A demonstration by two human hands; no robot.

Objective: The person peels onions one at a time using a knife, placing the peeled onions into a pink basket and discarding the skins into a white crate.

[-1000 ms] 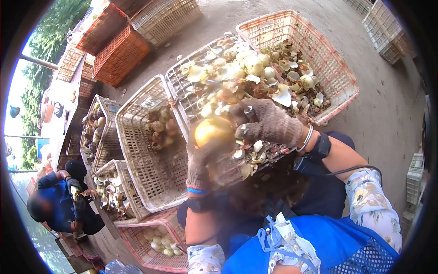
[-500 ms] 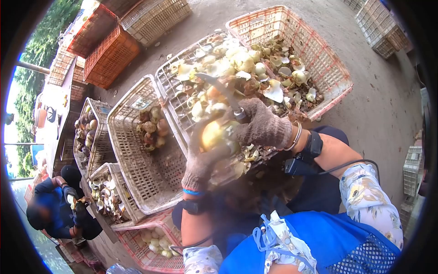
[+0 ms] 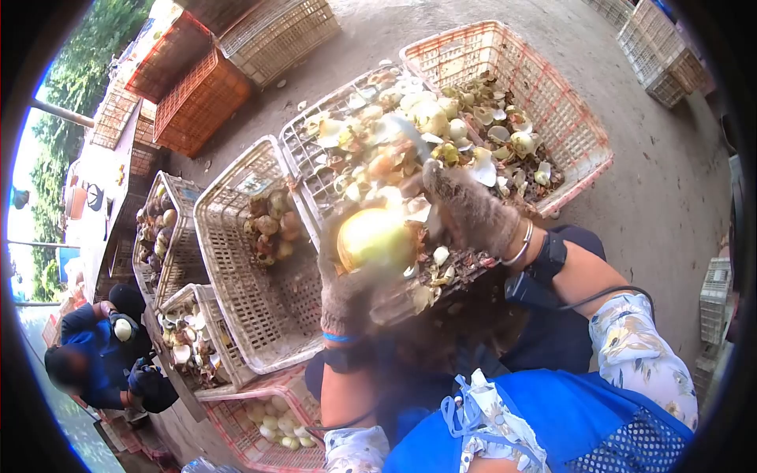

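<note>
Left hand (image 3: pixel 344 290), gloved, is raised at frame centre. Its fingers are curled up around a round yellow fruit (image 3: pixel 377 239), which is gripped firmly just above centre. Right hand (image 3: pixel 471 210), gloved, is set right of the fruit and clenched on a knife (image 3: pixel 411 139). The blade is blurred and angled to the upper left.

Surroundings: a person in blue (image 3: pixel 88 359) is seen crouched at lower left. A white basket (image 3: pixel 268 315) holding dark fruit lies left of the hands. A peel-heaped basket (image 3: pixel 315 189) is partly hidden behind both hands. A pink basket (image 3: pixel 552 94), also holding peels, is noted at upper right.
</note>
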